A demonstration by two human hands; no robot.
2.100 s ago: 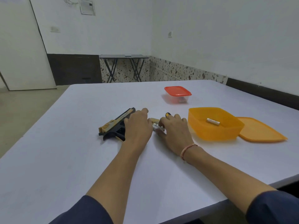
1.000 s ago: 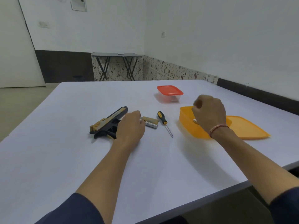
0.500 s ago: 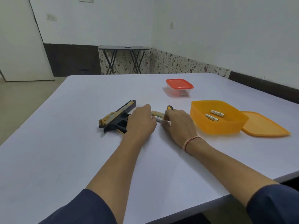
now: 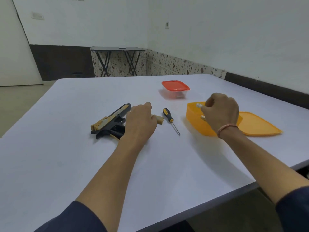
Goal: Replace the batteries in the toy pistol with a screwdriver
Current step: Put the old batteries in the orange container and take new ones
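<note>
Lying on its side on the white counter (image 4: pixel 50 156), the toy pistol (image 4: pixel 110 120) is held at its grip end by the left hand (image 4: pixel 140 126), whose fingers are curled down over it. A tan piece (image 4: pixel 159 119) is seen poking out from under those fingers. The screwdriver (image 4: pixel 170 119) is left flat between the two hands, touched by neither. The right hand (image 4: pixel 221 111) is raised over the open orange container (image 4: pixel 194 122), fingers curled, with a small white battery (image 4: pixel 199 105) pinched at the fingertips. A second battery (image 4: pixel 203 117) is visible inside the container. An orange lid (image 4: pixel 258 125) is laid flat just beside it, and a red-lidded box (image 4: pixel 175 88) is set farther back.
</note>
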